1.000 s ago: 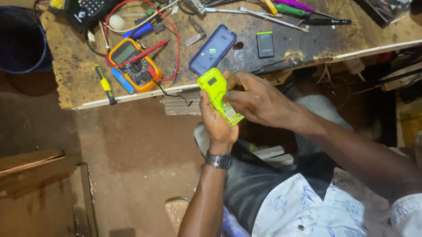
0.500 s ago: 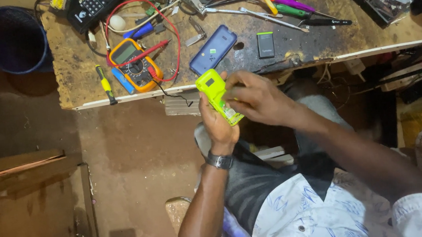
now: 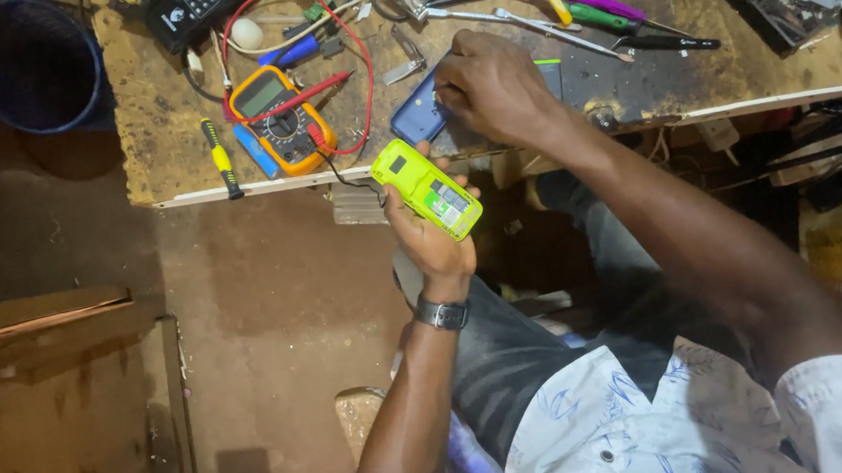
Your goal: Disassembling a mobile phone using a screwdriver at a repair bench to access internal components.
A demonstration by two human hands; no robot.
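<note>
My left hand [image 3: 436,235] grips a lime-green mobile phone [image 3: 427,188] with its back open, held in front of the bench edge. A dark watch [image 3: 442,314] sits on that wrist. My right hand [image 3: 491,86] rests on the worn wooden workbench [image 3: 164,157], fingers curled down beside a blue phone [image 3: 417,115] and over a small dark part that it mostly hides. I cannot tell whether those fingers pinch anything.
On the bench lie an orange multimeter [image 3: 279,117] with red leads, a yellow-handled screwdriver [image 3: 221,159], a calculator [image 3: 203,5], tweezers [image 3: 469,14], and purple and green screwdrivers [image 3: 598,4]. A dark blue bucket [image 3: 27,62] stands on the dirt floor at left. Wooden boards [image 3: 37,322] lie lower left.
My right hand has left the green phone and reached up onto the bench by the blue phone. My left hand still holds the green phone, now alone.
</note>
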